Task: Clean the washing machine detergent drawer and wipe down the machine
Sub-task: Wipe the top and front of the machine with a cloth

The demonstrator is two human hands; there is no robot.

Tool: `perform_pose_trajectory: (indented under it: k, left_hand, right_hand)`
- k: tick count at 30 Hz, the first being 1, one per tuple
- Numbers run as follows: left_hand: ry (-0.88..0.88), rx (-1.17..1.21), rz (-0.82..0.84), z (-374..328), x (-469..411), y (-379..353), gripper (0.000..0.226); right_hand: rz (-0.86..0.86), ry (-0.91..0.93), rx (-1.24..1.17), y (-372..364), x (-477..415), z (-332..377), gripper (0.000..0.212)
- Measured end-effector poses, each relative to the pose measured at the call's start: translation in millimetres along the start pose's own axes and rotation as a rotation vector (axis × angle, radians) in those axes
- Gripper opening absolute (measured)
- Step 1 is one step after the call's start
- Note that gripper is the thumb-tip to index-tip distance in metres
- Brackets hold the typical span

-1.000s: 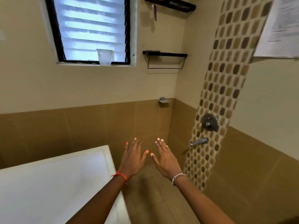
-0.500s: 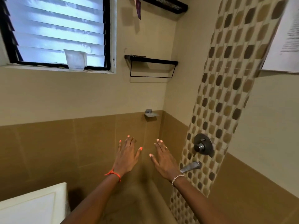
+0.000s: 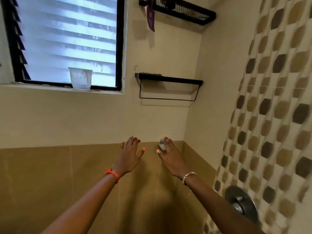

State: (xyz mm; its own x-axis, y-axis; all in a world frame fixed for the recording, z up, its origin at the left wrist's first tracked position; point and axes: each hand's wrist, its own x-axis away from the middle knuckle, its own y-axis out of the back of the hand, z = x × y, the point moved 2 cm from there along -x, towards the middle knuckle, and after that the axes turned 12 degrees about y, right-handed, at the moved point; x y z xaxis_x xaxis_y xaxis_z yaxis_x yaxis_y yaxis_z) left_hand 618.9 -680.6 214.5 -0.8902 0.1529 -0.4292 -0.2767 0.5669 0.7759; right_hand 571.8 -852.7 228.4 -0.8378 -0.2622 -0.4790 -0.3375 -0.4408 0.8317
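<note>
- Washing machine, detergent drawer: neither shows in this view, so their position cannot be told.
- Left hand [image 3: 130,156], just left of centre at 6 o'clock: palm turned away, fingers straight and spread apart, thumb out to the side, holding nothing. Forearm cut off by the bottom edge.
- Right hand [image 3: 170,157], beside the left but apart from it: also flat, fingers straight and slightly fanned, nothing in its grasp.
- Small metal fitting [image 3: 161,144] on the wall at the tile line: partly hidden behind the right hand's fingertips. Whether they touch it cannot be told, nor what kind of fitting it is.
- Orange cord bracelet [image 3: 112,173] on the left wrist, silver bead bracelet [image 3: 188,176] on the right.
- Louvred window [image 3: 67,39] at 10 o'clock: cut off at the top and left; glass frosted, outside unreadable.
- Translucent cup [image 3: 80,78] stands upright on the sill in front of the louvres; faint streaks on it, no legible marks.
- Upper black mesh shelf [image 3: 177,10] at 12 to 1 o'clock: top clipped by the frame edge, contents not visible.
- Purple tag [image 3: 150,19] hangs from its left end; print too small to read.
- Lower black shelf [image 3: 168,79] with a thin rail below it, right of the window.
- Mosaic tile strip [image 3: 270,115] at 3 o'clock: smeared by motion blur.
- Round metal valve [image 3: 239,203] at 5 o'clock on the mosaic: blurred, handle detail unclear.
</note>
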Motion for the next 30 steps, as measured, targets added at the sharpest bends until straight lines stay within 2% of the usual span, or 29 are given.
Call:
perform_pose_trajectory:
  k: [3,4,12,16,19,26,29,30]
  left_hand:
    - [-0.003,-0.006,-0.058,-13.9,-53.6,0.3,0.053]
    - [-0.006,0.012,-0.085,-18.8,-70.9,2.8,0.049]
    - [-0.060,0.142,-0.153,-59.4,-204.4,47.5,0.047]
    - [-0.123,0.179,-0.200,-84.1,-268.7,74.3,0.036]
    - [-0.075,0.192,-0.215,-97.9,-317.3,95.0,0.036]
    - [0.098,0.140,-0.140,-107.0,-396.3,114.8,0.027]
    - [0.181,0.133,-0.024,-102.6,-418.0,113.4,0.034]
    - [0.213,0.073,0.017,-103.8,-415.5,113.9,0.036]
  right_hand:
    - [-0.033,0.060,-0.019,27.2,-37.8,-26.5,0.056]
    - [-0.043,0.082,-0.018,37.6,-51.8,-34.4,0.056]
    - [-0.207,0.151,-0.105,101.7,-178.7,-76.9,0.054]
    - [-0.328,0.149,-0.154,129.6,-246.4,-88.6,0.042]
    - [-0.364,0.145,-0.157,141.1,-300.0,-99.2,0.040]
    - [-0.427,0.003,-0.259,153.8,-379.0,-117.5,0.042]
    - [-0.408,-0.059,-0.316,150.5,-407.8,-129.7,0.024]
    - [-0.366,-0.088,-0.310,151.5,-408.1,-127.9,0.026]
